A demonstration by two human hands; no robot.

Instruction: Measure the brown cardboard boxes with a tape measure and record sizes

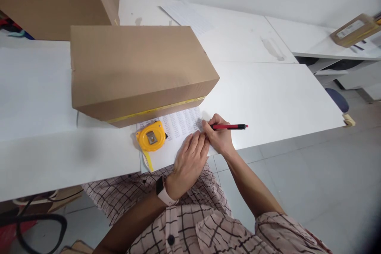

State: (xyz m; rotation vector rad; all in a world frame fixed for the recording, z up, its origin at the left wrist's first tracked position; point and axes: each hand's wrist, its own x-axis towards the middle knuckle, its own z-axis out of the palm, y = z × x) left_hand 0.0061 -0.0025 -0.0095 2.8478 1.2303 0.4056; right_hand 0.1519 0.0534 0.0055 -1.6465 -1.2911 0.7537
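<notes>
Written lines in columns cover a white sheet of paper at the table's front edge. Flat on its lower right part lies my left hand, fingers stretched out and a watch on the wrist. My right hand is closed round a red and black pen, its back end pointing right; the tip is hidden by the fingers. On the sheet's left side rests a yellow tape measure, a short length of its blade sticking out toward me. A closed cardboard box stands just behind the sheet, taped in yellow along its front.
A larger cardboard box stands at the back left. Another paper lies near the wall. The white table stretches right, ending at a corner over the tiled floor. A small box sits on a far surface. Black cable loops at lower left.
</notes>
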